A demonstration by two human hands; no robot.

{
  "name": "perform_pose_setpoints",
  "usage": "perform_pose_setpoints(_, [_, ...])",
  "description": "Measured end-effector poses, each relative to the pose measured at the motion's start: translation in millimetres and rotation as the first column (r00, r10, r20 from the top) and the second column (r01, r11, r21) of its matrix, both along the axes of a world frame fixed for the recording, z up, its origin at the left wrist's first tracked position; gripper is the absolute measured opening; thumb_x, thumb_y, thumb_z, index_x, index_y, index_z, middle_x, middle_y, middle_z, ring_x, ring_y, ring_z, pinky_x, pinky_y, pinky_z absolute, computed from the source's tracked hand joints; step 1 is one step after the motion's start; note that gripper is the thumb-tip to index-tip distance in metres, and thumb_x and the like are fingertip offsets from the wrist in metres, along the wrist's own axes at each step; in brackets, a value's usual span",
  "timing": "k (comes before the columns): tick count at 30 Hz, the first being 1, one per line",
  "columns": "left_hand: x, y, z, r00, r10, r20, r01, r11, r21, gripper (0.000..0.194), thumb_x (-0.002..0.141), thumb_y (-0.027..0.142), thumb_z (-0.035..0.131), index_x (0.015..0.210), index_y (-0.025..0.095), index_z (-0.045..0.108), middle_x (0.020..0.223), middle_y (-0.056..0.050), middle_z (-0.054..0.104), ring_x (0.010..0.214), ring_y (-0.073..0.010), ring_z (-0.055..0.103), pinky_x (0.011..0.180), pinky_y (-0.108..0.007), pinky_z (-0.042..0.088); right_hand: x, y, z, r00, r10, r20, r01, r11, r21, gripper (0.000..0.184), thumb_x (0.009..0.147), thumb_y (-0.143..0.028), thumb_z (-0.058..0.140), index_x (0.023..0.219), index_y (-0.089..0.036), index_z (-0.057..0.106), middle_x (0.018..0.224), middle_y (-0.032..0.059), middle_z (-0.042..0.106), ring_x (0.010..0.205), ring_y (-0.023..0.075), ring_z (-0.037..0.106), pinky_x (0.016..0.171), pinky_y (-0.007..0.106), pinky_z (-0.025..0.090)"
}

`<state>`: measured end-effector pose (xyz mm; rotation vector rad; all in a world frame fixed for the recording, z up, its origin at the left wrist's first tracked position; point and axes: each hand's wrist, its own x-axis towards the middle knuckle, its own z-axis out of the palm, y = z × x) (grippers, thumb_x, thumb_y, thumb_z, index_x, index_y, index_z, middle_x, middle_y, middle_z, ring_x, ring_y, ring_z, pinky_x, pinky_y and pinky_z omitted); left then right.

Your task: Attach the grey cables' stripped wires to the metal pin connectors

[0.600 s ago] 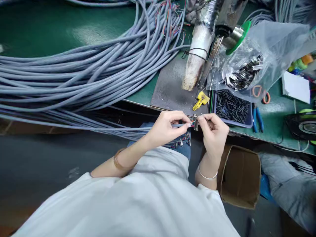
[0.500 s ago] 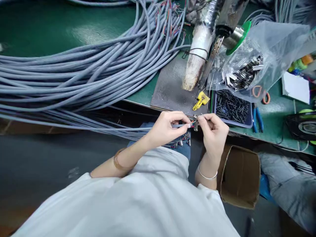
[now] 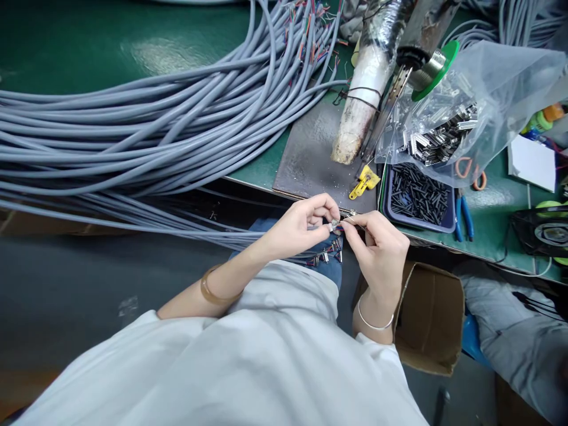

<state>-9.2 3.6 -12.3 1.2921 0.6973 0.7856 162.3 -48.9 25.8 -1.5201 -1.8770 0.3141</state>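
My left hand is closed in a pinch around the stripped end of a grey cable, where a small pale piece and coloured wires show at the fingertips. Facing it, my right hand pinches a thin wire close to that end; the fingers partly hide it. Just behind the fingertips, at the bench edge, is a small metal connector. Below the hands, several cable ends with small connectors lie over my lap.
A thick bundle of grey cables covers the bench's left. Behind my hands are a dark plate, a yellow tool and a wrapped tube. Rightward: a solder spool, bagged connectors, a bin, pliers and a cardboard box.
The metal connector that stood upright between my hands now shows lower and behind the fingertips. My right hand has turned, its fingertips coming closer to my left hand at the wire ends.
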Motion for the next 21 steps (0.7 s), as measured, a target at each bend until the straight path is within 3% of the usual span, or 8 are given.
perform_pose_setpoints(7, [0.4,-1.9,-0.8,0.999,-0.022,-0.043,0.022,1.0,-0.005,0.024,0.075,0.006,0.059,0.096,0.017,0.054,0.084,0.001,0.063,0.072,-0.0077,0.058,0.064,-0.018,0.042,6.7,3.9,1.0,0.99,0.137,0.038,-0.13,0.981,-0.146,0.008,0.094,-0.023,0.066,0.088,-0.02,0.069,0.081,-0.0008,0.072,0.069,0.0093,0.062,0.062,0.023,0.043])
perform_pose_setpoints(10, [0.4,-1.1,0.6,0.999,-0.049,0.02,0.051,0.997,-0.063,0.024,0.077,0.009,0.061,0.1,0.017,0.056,0.084,0.0,0.064,0.069,-0.0077,0.057,0.06,-0.019,0.041,6.2,3.6,0.6,0.989,0.147,0.027,-0.14,0.977,-0.163,0.008,0.094,-0.028,0.068,0.089,-0.021,0.071,0.076,-0.0021,0.07,0.064,0.0091,0.061,0.059,0.024,0.043])
perform_pose_setpoints(13, [-1.1,2.1,4.0,0.992,-0.03,0.126,0.051,0.985,-0.163,0.019,0.084,0.019,0.064,0.102,0.016,0.06,0.08,0.001,0.062,0.056,-0.0049,0.048,0.051,-0.019,0.036,5.2,0.1,2.8,0.985,-0.047,-0.167,0.046,0.999,-0.01,0.02,0.092,-0.034,0.069,0.11,-0.026,0.07,0.063,-0.0068,0.058,0.048,0.0081,0.05,0.047,0.024,0.037])
perform_pose_setpoints(16, [-3.6,5.5,5.6,0.988,0.002,0.155,0.034,0.974,-0.226,0.017,0.087,0.031,0.07,0.093,0.015,0.065,0.071,0.002,0.057,0.05,-0.0045,0.042,0.047,-0.02,0.033,4.5,-4.2,3.1,0.895,-0.182,-0.407,0.286,0.935,0.211,0.027,0.096,-0.03,0.06,0.122,-0.027,0.06,0.062,-0.0079,0.057,0.042,0.0089,0.05,0.041,0.024,0.037])
perform_pose_setpoints(18, [-5.1,6.8,4.2,0.986,0.035,0.161,0.007,0.967,-0.254,0.021,0.084,0.035,0.075,0.087,0.015,0.068,0.067,0.002,0.057,0.05,-0.0049,0.044,0.046,-0.02,0.033,3.7,-6.5,-0.3,0.866,-0.208,-0.455,0.341,0.911,0.233,0.022,0.097,-0.025,0.058,0.119,-0.026,0.058,0.073,-0.0045,0.07,0.047,0.0102,0.062,0.044,0.024,0.046])
perform_pose_setpoints(21, [-6.3,7.9,1.1,0.98,0.082,0.181,-0.028,0.958,-0.285,0.024,0.078,0.035,0.082,0.085,0.015,0.071,0.072,-0.001,0.064,0.05,-0.0048,0.046,0.046,-0.019,0.035,1.3,-8.4,-9.7,0.879,-0.236,-0.414,0.322,0.935,0.15,0.009,0.095,-0.022,0.062,0.103,-0.023,0.063,0.089,0.0002,0.079,0.068,0.0146,0.077,0.062,0.027,0.062])
